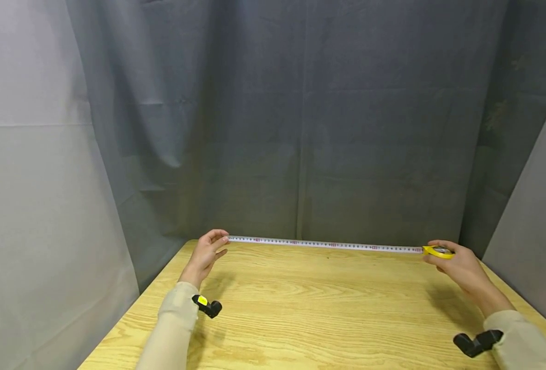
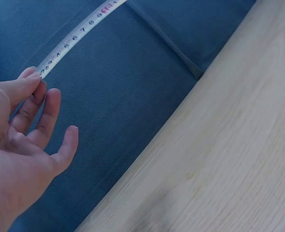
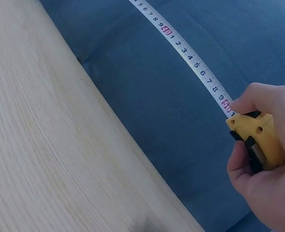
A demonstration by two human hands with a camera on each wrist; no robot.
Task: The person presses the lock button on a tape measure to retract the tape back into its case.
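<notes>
While fingers (image 2: 29, 75) pinch tape (image 1: 323, 244) taut, grey curtain (image 1: 300, 128) backs wooden table (image 1: 323, 308).

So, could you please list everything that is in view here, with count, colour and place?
tape measure case: one, yellow, at the far right of the table edge, in the right hand.
tape blade: one, white with black and red numerals, stretched along the table's far edge between the two hands.
table: one, light wood grain, in the foreground.
backdrop cloth: grey-blue fabric, hanging behind and to both sides of the table.
wrist cameras: two, black, one on each wrist.
sleeves: two, beige, on both forearms.
left hand: pinches the blade's free end with thumb and fingers.
right hand: grips the case.
</notes>
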